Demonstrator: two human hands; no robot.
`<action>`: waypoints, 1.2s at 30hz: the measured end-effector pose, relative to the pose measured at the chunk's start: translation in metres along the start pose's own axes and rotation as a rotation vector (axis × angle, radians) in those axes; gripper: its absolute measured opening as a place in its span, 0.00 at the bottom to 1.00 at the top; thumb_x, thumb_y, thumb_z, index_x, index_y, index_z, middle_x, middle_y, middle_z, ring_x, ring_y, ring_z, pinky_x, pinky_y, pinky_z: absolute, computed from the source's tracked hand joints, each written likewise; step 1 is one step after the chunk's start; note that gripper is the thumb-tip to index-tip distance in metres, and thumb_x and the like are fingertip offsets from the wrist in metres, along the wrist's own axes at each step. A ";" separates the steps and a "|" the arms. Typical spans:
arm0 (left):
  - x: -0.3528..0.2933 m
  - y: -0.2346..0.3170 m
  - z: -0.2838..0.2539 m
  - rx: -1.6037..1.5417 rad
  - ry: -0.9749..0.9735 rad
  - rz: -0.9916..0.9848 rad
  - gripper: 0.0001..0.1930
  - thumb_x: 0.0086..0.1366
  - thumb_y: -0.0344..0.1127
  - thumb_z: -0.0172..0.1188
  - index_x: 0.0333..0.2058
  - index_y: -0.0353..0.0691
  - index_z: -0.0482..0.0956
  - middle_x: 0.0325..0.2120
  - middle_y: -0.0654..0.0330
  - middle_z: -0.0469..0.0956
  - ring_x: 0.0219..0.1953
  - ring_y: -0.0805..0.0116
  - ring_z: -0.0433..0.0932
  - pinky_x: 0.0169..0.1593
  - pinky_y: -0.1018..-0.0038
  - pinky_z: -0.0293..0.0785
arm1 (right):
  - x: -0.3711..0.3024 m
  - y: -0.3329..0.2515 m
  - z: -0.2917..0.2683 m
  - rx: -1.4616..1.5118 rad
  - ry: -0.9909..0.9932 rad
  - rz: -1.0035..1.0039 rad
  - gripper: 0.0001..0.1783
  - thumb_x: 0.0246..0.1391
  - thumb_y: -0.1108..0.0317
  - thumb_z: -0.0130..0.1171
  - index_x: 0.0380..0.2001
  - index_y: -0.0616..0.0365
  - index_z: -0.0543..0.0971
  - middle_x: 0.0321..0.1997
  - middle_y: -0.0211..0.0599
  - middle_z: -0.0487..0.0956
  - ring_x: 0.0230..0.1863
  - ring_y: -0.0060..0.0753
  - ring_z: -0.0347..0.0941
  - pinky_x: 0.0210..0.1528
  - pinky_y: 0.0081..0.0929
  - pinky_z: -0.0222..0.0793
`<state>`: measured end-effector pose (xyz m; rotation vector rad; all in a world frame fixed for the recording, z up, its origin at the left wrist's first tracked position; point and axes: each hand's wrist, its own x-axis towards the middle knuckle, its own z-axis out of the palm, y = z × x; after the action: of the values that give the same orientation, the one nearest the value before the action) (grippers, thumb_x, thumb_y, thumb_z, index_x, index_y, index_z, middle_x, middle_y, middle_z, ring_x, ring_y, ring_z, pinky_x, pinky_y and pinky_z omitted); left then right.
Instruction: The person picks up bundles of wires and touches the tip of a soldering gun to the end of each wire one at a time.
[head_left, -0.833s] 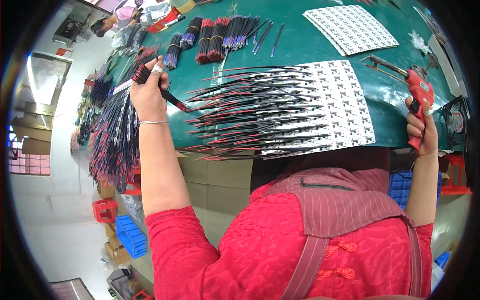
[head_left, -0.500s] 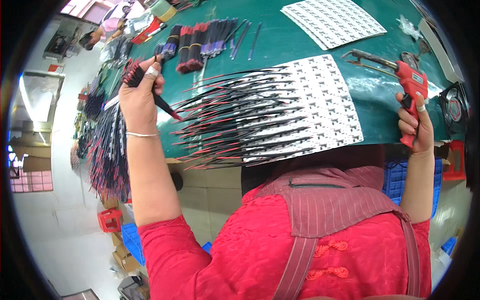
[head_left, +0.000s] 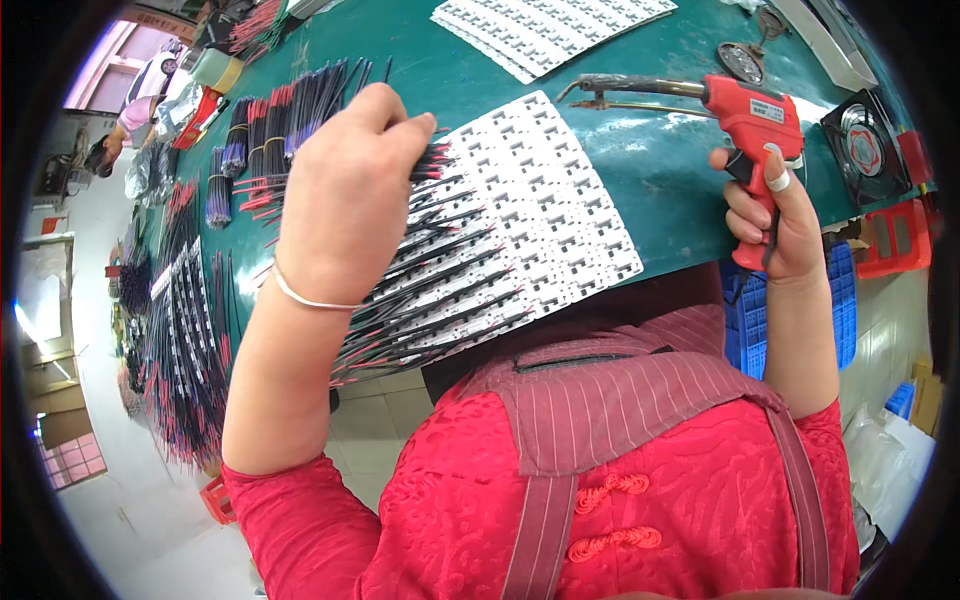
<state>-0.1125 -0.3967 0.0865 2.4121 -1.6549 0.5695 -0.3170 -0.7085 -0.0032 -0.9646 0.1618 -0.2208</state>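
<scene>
Right hand [head_left: 775, 215] grips soldering gun [head_left: 752, 115], axis near-level, tip left; left hand [head_left: 348, 190] pinches black-red wires [head_left: 430, 165], ends rightward. Blue crate [head_left: 842, 305]: contents unclear.

One left hand [head_left: 350, 190], one right hand [head_left: 785, 220], one soldering gun [head_left: 752, 120], one table [head_left: 670, 170] and one fan [head_left: 862, 145] show. White sheets [head_left: 540, 190] number at least three: one in front, at least two stacked behind. Tied bundles [head_left: 218, 190] come to at least four; the wires [head_left: 375, 345] overlap too much to count. There are also one bracelet [head_left: 310, 298], two straps [head_left: 540, 535], two knots [head_left: 612, 540], one crate [head_left: 745, 325] and one co-worker [head_left: 140, 115].
</scene>
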 end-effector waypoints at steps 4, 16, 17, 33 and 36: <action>0.002 0.003 0.033 0.083 0.020 0.053 0.03 0.56 0.28 0.61 0.30 0.38 0.82 0.26 0.59 0.71 0.28 0.62 0.76 0.32 0.68 0.75 | -0.002 -0.003 0.019 -0.128 0.120 -0.014 0.28 0.68 0.54 0.52 0.62 0.63 0.66 0.51 0.46 0.78 0.21 0.10 0.59 0.19 0.12 0.59; -0.009 -0.007 0.083 -0.099 0.073 -0.022 0.23 0.39 0.14 0.60 0.38 0.38 0.83 0.31 0.58 0.76 0.32 0.58 0.78 0.34 0.66 0.75 | -0.011 0.001 0.109 -0.426 0.169 0.023 0.17 0.57 0.73 0.63 0.50 0.62 0.75 0.46 0.36 0.81 0.23 0.14 0.70 0.22 0.14 0.66; -0.010 -0.007 0.083 -0.106 0.062 -0.028 0.23 0.39 0.15 0.60 0.38 0.38 0.83 0.31 0.58 0.76 0.32 0.58 0.78 0.35 0.66 0.75 | -0.010 0.004 0.111 -0.438 0.171 0.029 0.17 0.57 0.73 0.63 0.50 0.62 0.75 0.46 0.36 0.81 0.23 0.14 0.70 0.22 0.14 0.66; -0.011 -0.008 0.087 -0.070 0.064 -0.045 0.12 0.51 0.25 0.59 0.36 0.41 0.83 0.28 0.59 0.73 0.29 0.60 0.77 0.33 0.68 0.75 | 0.004 0.022 0.114 -0.775 0.134 -0.088 0.14 0.52 0.71 0.68 0.42 0.63 0.81 0.35 0.35 0.83 0.35 0.24 0.78 0.41 0.27 0.73; -0.011 -0.007 0.086 -0.094 0.040 -0.084 0.22 0.41 0.16 0.60 0.39 0.40 0.84 0.30 0.58 0.74 0.30 0.59 0.78 0.33 0.66 0.75 | 0.004 0.023 0.116 -0.783 0.141 -0.062 0.13 0.52 0.72 0.68 0.41 0.63 0.80 0.34 0.35 0.82 0.35 0.24 0.77 0.41 0.26 0.73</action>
<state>-0.0911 -0.4140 0.0036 2.3742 -1.5205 0.5112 -0.2830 -0.6047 0.0422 -1.7349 0.3632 -0.2900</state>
